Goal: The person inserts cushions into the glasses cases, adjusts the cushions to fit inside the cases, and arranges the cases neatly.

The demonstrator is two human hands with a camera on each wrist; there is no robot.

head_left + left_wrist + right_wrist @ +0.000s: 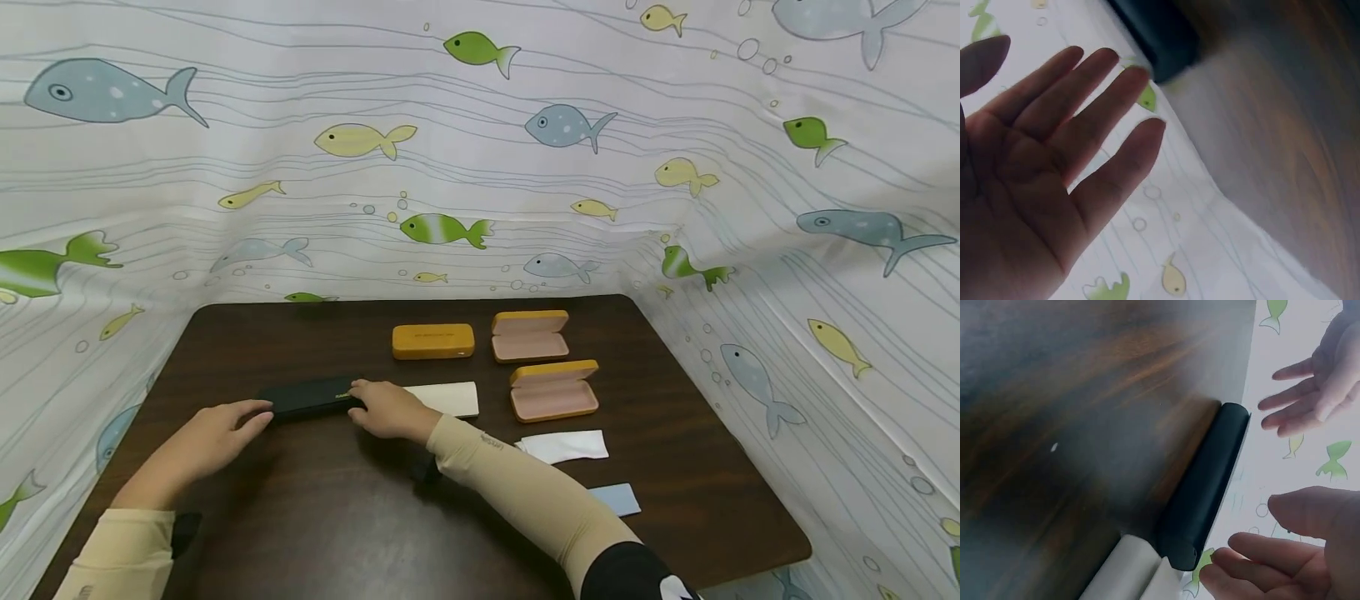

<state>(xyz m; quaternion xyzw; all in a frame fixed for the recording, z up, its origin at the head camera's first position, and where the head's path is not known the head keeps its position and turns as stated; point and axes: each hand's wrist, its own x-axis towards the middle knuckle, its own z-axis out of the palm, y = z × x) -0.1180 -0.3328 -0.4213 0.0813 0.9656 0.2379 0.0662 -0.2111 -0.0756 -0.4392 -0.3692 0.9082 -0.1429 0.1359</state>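
A long, dark glasses case (307, 397) lies near the left of the table. At its left end is my left hand (217, 437), fingers loosely extended; the left wrist view has the fingers spread beside the case's dark end (1163, 40), gripping nothing. My right hand (393, 412) is over the case's right end, which it partly hides. From the right wrist, the fingers of that hand (1272, 556) look relaxed and uncurled around nothing. Beside the dark case is a white case (450, 398), partly behind the right hand.
A closed yellow glasses case (432, 342) stands at the back. To its right are two yellow cases, one behind (529, 342) and one in front (553, 398), lids raised on pink linings. Nearer lie a white cloth (566, 447) and a light-blue cloth (618, 498).
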